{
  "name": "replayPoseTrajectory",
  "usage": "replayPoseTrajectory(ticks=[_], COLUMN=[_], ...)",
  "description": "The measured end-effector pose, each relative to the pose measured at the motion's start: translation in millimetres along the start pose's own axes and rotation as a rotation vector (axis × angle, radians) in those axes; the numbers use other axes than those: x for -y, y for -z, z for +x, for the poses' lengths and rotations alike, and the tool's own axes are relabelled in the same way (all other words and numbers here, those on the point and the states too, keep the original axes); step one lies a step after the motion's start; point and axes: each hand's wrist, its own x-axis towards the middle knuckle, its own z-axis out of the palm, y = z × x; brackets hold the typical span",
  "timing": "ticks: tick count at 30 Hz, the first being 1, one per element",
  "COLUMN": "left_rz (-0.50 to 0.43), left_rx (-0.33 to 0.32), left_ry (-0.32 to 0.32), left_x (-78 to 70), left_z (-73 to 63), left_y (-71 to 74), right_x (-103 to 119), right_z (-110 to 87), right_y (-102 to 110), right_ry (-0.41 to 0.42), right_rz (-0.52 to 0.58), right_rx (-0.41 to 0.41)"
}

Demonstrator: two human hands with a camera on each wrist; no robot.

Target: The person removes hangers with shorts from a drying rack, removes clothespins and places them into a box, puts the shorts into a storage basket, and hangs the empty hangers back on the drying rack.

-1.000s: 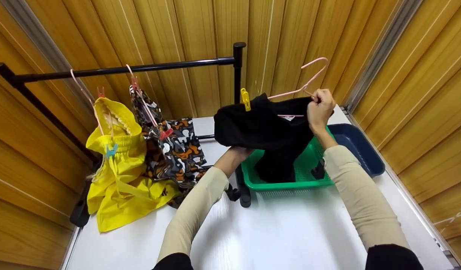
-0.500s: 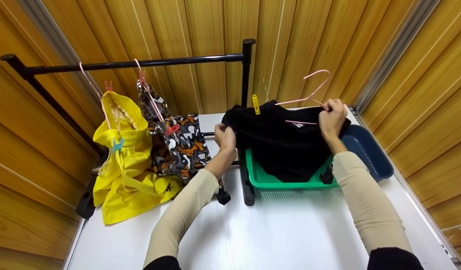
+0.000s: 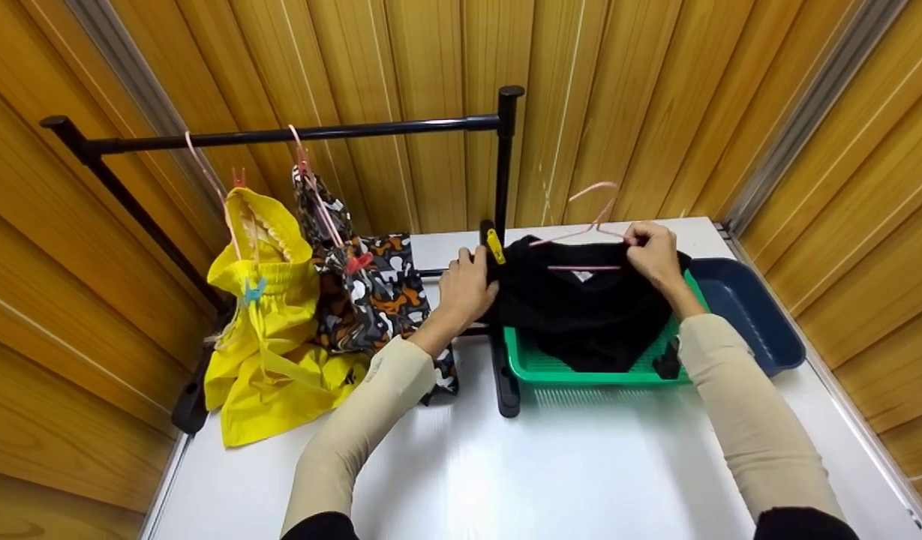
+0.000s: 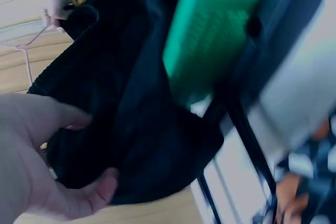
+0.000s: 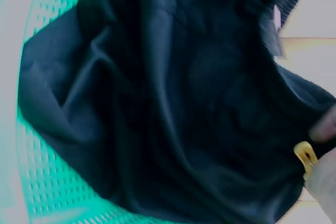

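A black garment with a white tag at its neckline or waistband hangs on a pink hanger above a green basket. My right hand pinches its upper right edge by the hanger's shoulder; in the right wrist view a yellow clothespin sits beside those fingers. Another yellow clothespin is on the upper left edge. At that left edge is my left hand. In the left wrist view its thumb and a finger lie apart on the black cloth; the other fingers are hidden.
A black rack stands at the left and back. Yellow shorts and a camouflage-patterned garment hang from it on pink hangers. A dark blue tray lies right of the basket. Wood-look walls close in three sides.
The hanger and black garment have come lower over the basket. My left hand has gone from under the cloth to its left edge, near the clothespin. My right hand keeps its pinch.
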Motion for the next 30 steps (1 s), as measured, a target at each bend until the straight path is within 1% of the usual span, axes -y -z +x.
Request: replayPoseTrajectory(ticks=[2, 3, 5, 7, 9, 12, 14, 17, 19, 21, 23, 26, 28, 30], left_rz=[0.188, 0.259, 0.357, 0.407, 0.431, 0.464, 0.477, 0.476, 0.463, 0.455, 0.449, 0.454, 0.457, 0.464], left_rx=[0.065, 0.098, 0.156, 0.191, 0.2, 0.172, 0.141, 0.092, 0.073, 0.075, 0.088, 0.109, 0.113, 0.11], left_ry=[-0.031, -0.047, -0.077, -0.101, -0.124, -0.148, -0.161, -0.172, -0.172, -0.17, -0.168, -0.169, -0.169, -0.173], left_x=[1.9, 2.4, 3.2, 4.2, 5.6, 8.4, 10.1, 11.5, 12.2, 12.5, 12.7, 13.0, 13.5, 14.3], left_z=[-1.6, -2.3, -3.8, -5.1, -6.5, -7.8, -7.9, -6.7, -5.8, -5.7, -6.3, -7.4, -7.8, -8.0], left_y=[-4.9, -7.5, -12.2, -17.2, -22.0, -27.2, -28.8, -29.1, -29.3, -29.5, -29.7, -29.6, -29.7, -29.9], right_x=[-2, -3, -6, -8, -11, -12, -12, -9, -6, -4, -3, -2, 0, 1], right_z=[-2.9, -4.0, -5.6, -7.2, -9.1, -11.6, -12.4, -12.5, -12.2, -11.9, -11.2, -8.7, -6.7, -5.0], right_y=[5, 7, 11, 12, 13, 16, 20, 29, 36, 43, 49, 55, 58, 61], right_ry=[-0.033, -0.051, -0.085, -0.112, -0.101, -0.047, -0.008, 0.004, 0.015, 0.039, 0.07, 0.106, 0.107, 0.104], right_rz=[0.001, -0.001, 0.003, 0.0, -0.027, -0.116, -0.216, -0.381, -0.511, -0.606, -0.666, -0.695, -0.707, -0.73], right_rx=[0.173, 0.254, 0.395, 0.488, 0.543, 0.614, 0.67, 0.765, 0.819, 0.855, 0.88, 0.891, 0.895, 0.882])
